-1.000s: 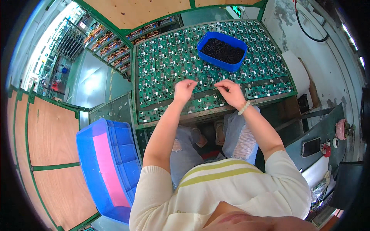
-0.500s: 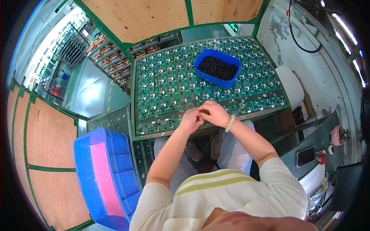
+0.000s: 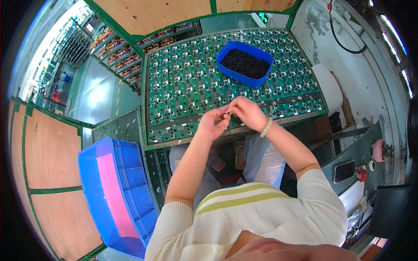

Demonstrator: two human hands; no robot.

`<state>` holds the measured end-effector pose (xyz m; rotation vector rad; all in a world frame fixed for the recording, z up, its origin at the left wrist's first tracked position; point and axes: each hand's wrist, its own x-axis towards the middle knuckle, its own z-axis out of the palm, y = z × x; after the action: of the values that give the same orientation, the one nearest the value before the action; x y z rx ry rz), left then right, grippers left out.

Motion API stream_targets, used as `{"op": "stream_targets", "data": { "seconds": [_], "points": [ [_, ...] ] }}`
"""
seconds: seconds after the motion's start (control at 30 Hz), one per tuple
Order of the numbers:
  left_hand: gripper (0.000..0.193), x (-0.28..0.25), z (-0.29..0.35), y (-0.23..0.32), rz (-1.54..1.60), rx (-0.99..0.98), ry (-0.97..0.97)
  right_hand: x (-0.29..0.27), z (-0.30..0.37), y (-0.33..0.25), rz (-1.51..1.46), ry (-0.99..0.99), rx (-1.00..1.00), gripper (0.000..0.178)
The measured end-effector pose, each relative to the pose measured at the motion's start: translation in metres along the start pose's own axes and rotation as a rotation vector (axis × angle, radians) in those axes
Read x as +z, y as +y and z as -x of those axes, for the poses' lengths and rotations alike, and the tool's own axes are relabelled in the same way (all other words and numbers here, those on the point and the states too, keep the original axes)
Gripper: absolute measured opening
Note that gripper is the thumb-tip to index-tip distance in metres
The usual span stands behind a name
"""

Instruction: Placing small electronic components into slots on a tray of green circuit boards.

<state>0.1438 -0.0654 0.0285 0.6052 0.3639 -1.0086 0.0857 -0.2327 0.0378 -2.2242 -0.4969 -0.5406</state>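
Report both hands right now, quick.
Left hand: fingers curled, small dark piece at the fingertips; firm grip can't be told.
Right hand: fingers bent toward the left's fingertips; grip can't be told.

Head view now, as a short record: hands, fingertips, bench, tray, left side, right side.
Hands: left hand and right hand, fingertips close together
At fingertips: small dark piece, too small to identify
Bench: rows of green circuit boards
Tray: blue tray on the boards, holding small black parts
Left side: blue bin with pink strip
Right side: phone, pink plant pot
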Motion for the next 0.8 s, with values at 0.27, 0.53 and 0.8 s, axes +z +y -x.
{"op": "stream_targets", "data": {
  "seconds": [0.27,0.53,0.8],
  "points": [
    [0.024,0.003,-0.022,0.024,-0.476,0.23,0.096,-0.004,-0.015,0.066,0.216,0.112,0.225,0.012],
    [0.021,0.001,-0.043,0.046,-0.498,0.342,0.039,0.001,-0.026,0.077,0.253,-0.049,0.239,0.014],
    [0.022,0.001,-0.065,0.051,-0.958,0.489,0.285,0.0,-0.026,0.077,0.26,-0.048,0.36,0.008]
  ]
}}
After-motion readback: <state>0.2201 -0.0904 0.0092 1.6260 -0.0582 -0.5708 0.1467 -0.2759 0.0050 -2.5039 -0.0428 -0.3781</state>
